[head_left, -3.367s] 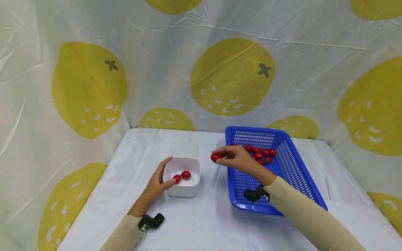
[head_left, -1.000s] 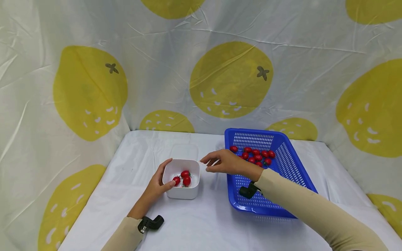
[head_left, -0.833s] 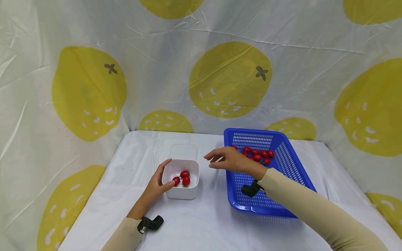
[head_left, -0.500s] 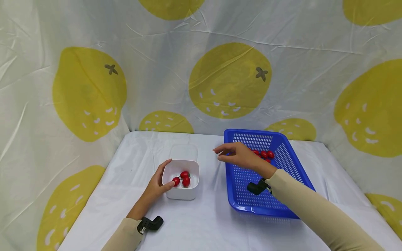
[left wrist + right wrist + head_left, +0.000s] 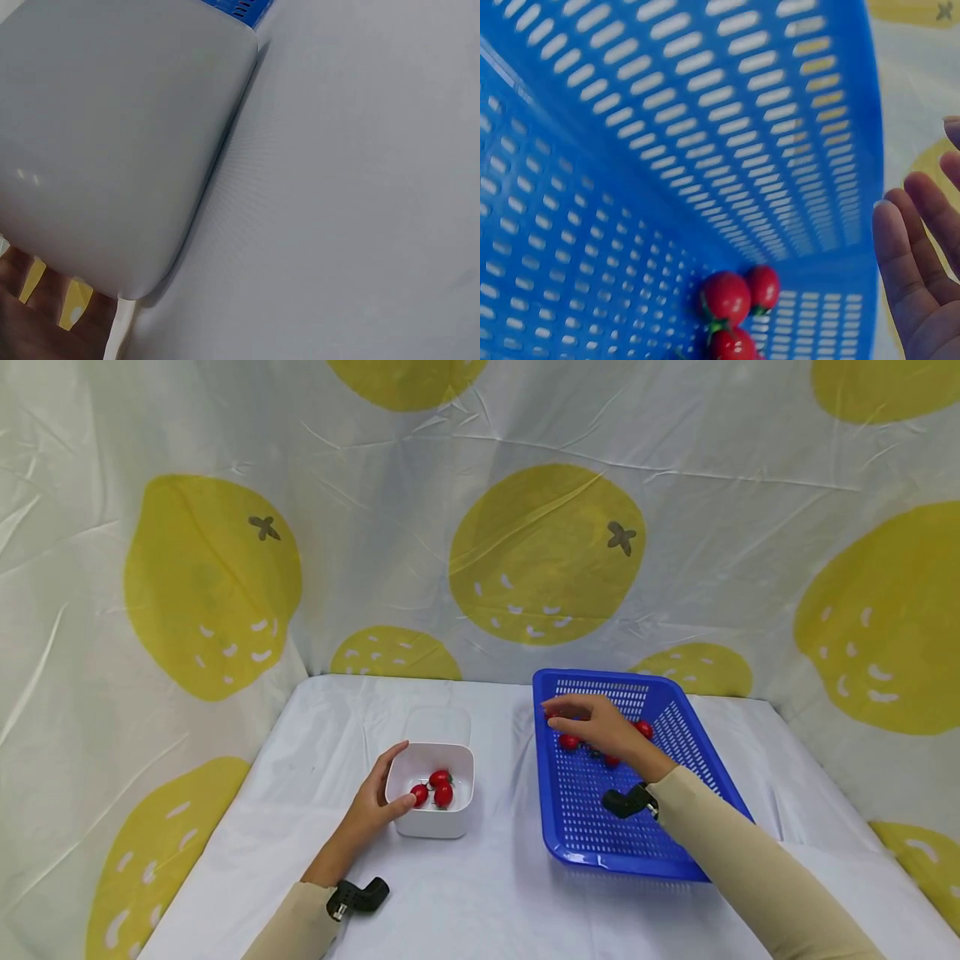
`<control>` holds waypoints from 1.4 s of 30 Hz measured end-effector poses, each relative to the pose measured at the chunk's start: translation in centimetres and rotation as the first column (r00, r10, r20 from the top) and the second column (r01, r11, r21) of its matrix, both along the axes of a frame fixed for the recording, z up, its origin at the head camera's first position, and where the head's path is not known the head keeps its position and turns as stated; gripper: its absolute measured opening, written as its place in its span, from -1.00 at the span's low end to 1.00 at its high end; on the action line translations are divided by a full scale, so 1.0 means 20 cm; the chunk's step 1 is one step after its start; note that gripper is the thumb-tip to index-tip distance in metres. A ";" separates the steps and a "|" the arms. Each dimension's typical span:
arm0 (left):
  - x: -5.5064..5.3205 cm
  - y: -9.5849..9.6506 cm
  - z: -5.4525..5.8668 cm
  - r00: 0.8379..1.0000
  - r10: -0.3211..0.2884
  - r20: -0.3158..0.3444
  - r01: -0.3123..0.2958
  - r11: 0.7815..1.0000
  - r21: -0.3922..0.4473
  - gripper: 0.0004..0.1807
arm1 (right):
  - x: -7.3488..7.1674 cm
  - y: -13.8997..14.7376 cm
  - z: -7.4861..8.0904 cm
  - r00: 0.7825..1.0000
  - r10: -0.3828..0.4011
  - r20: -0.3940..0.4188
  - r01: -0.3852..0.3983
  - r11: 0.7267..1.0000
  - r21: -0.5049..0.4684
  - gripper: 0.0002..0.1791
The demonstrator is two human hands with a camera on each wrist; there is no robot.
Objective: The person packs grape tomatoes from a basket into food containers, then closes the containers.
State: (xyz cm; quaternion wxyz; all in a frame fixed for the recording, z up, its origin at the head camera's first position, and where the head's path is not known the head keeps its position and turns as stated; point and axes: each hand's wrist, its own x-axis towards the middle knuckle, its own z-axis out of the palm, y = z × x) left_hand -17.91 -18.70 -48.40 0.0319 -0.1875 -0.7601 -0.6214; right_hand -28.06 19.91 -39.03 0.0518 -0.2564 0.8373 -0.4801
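My left hand (image 5: 375, 795) grips the left side of a small white square box (image 5: 432, 825), thumb over its rim. In the left wrist view, the box's smooth wall (image 5: 135, 135) fills the upper left. Three red cherry tomatoes (image 5: 443, 795) lie inside it, near the thumb tip. Over the back left of a blue perforated basket (image 5: 622, 862), my right hand (image 5: 592, 724) hangs with loosely bent fingers and nothing between them. Several cherry tomatoes (image 5: 568, 742) sit below it, partly hidden by the hand. The right wrist view shows tomatoes (image 5: 726, 298) in the basket's corner.
Behind the white box lies a clear flat lid (image 5: 438, 725) on the white-covered table (image 5: 480, 893). A cloth with yellow lemon prints (image 5: 547, 556) hangs at the back and sides.
My right hand carried a tomato leftward, and the box now holds three tomatoes instead of two. Emptied, that hand has moved back right over the basket. The left hand stays on the box.
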 end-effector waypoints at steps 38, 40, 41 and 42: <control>-0.01 -0.01 -0.01 0.999 0.014 -0.030 -0.014 1.000 -0.024 -0.16 | -0.12 0.09 -0.16 0.987 -0.135 0.090 0.105 0.954 0.282 -0.55; -0.01 -0.01 -0.01 1.000 0.009 -0.025 -0.010 1.000 -0.019 -0.16 | -0.13 0.08 -0.16 0.988 -0.125 0.096 0.094 0.956 0.278 -0.56; -0.01 -0.01 -0.01 1.000 0.009 -0.022 -0.009 1.000 -0.018 -0.16 | -0.13 0.08 -0.16 0.987 -0.121 0.102 0.089 0.957 0.275 -0.56; -0.01 -0.01 -0.01 1.000 0.012 -0.020 -0.012 1.000 -0.021 -0.16 | -0.13 0.08 -0.17 0.987 -0.116 0.108 0.083 0.958 0.274 -0.57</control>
